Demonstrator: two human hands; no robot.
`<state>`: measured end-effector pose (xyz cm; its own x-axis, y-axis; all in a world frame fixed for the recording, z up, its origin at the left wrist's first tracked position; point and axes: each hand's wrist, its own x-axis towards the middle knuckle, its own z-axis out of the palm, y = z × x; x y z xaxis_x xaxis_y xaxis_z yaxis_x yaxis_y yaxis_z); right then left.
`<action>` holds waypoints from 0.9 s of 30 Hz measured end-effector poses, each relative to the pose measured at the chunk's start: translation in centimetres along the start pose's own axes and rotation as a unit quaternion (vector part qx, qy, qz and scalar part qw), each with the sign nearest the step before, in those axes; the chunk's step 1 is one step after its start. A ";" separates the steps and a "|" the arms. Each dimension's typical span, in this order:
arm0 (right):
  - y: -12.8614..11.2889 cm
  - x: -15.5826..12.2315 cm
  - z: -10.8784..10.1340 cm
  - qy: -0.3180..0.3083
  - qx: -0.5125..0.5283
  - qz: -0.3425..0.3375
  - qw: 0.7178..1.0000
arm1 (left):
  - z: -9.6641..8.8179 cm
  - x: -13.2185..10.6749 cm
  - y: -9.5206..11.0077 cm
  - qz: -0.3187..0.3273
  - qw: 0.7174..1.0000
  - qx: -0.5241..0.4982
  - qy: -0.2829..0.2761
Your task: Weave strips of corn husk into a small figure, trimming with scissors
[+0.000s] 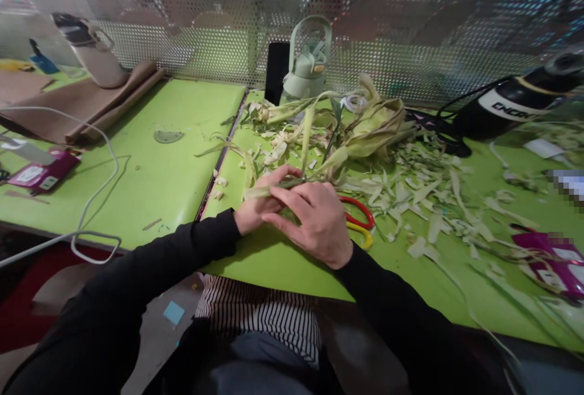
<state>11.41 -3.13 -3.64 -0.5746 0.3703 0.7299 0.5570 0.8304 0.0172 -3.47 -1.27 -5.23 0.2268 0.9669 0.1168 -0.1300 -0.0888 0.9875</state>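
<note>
My left hand (258,206) and my right hand (312,221) meet over the front of the green table (159,176), both closed on a long green husk strip (269,188) that runs from my left fingers toward a heap of corn husks (365,130). My right hand lies partly over my left. Scissors with red and yellow handles (360,224) lie just right of my right hand. Cut husk scraps (424,200) litter the table to the right.
A pale green water bottle (308,63) and a dark phone (276,72) stand at the perforated metal back wall. A black bottle (506,106) lies at the right. Purple packets (43,173) (554,258), a white cable (98,188) and brown paper (77,106) also lie about.
</note>
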 end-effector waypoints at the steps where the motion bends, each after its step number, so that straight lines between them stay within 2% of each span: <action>1: -0.1 0.0 -0.1 0.005 -0.005 -0.007 1.000 | 0.1 -0.1 0.0 0.005 1.000 0.009 0.000; 4: -0.2 0.0 -0.4 0.025 0.019 0.013 0.999 | 0.5 -0.4 0.1 0.030 0.999 0.016 -0.006; 7: -0.5 0.3 -0.6 0.003 -0.012 0.042 0.999 | 0.7 -0.9 0.2 0.002 1.000 -0.001 -0.011; 9: -0.7 0.4 -0.7 -0.004 -0.036 0.029 0.999 | 0.7 -1.0 0.3 -0.001 1.000 0.030 -0.002; 11: -0.7 0.2 -0.7 0.019 -0.022 0.015 0.999 | 0.7 -0.8 0.4 0.016 0.998 0.054 0.010; 13: -0.5 0.0 -0.9 0.054 0.016 0.023 0.998 | 0.8 -0.5 0.6 0.025 0.999 0.033 0.014; 16: 0.0 -0.2 -1.3 0.073 0.071 0.089 0.991 | 0.9 -0.2 1.2 0.024 1.000 -0.012 0.005; 19: 0.5 -0.2 -1.7 0.054 0.100 0.139 0.984 | 1.0 -0.3 1.7 0.012 0.999 -0.034 -0.001; 24: 0.8 -0.1 -1.8 0.035 0.097 0.165 0.981 | 0.8 -0.7 2.0 -0.022 0.996 -0.089 -0.020; 27: 1.0 -0.1 -1.8 0.035 0.100 0.183 0.977 | 0.6 -0.8 2.1 -0.057 0.984 -0.165 -0.045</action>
<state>13.09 -3.12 -2.46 -0.3124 0.6332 0.7081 0.5847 0.7157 -0.3820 -3.40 -2.39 -3.19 0.3400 0.9399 0.0312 -0.4014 0.1151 0.9086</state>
